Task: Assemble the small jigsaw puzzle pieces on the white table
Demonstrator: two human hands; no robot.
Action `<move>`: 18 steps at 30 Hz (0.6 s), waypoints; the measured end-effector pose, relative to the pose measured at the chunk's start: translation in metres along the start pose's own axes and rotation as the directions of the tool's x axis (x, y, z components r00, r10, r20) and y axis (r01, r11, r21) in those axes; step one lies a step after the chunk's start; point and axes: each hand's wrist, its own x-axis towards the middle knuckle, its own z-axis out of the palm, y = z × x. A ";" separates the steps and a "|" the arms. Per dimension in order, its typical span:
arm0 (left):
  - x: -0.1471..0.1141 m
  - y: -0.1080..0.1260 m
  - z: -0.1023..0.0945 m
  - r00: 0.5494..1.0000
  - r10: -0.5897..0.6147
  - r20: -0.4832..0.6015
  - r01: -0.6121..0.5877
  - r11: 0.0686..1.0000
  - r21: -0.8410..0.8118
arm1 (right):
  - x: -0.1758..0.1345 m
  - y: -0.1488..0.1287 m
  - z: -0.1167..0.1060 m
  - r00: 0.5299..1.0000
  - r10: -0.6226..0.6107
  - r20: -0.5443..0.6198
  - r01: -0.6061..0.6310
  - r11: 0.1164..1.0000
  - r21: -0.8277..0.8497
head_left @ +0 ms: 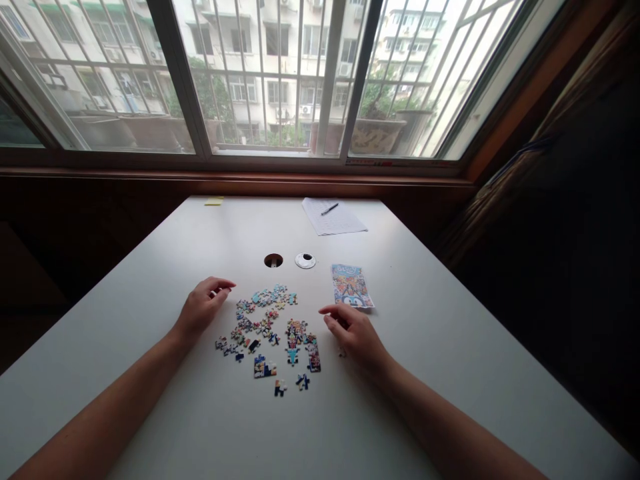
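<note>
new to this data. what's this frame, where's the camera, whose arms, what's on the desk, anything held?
There is no machine here: the two bare arms belong to a person wearing a camera on the head, looking forward and down, so this single picture is their own view. The left hand and right hand rest on a white table on either side of scattered jigsaw pieces. Neither hand clearly holds anything; a small piece between the fingertips cannot be ruled out. Just beyond the right hand lies a colourful picture card. Further back are a sheet of paper with a pen, a yellow sticky note, and a cable hole with its cap beside it.
</note>
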 end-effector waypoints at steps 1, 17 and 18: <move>0.000 0.001 0.000 1.000 -0.001 0.006 0.001 1.000 0.000 | 0.000 0.000 0.000 1.000 0.002 0.001 -0.002 1.000 0.000; -0.001 0.003 -0.002 0.999 -0.014 0.049 0.015 1.000 -0.021 | 0.000 0.000 -0.001 1.000 -0.010 0.027 0.010 1.000 0.009; 0.000 0.003 -0.002 0.999 -0.017 0.050 0.018 0.999 -0.026 | 0.000 0.000 -0.001 1.000 -0.010 0.027 0.010 1.000 0.007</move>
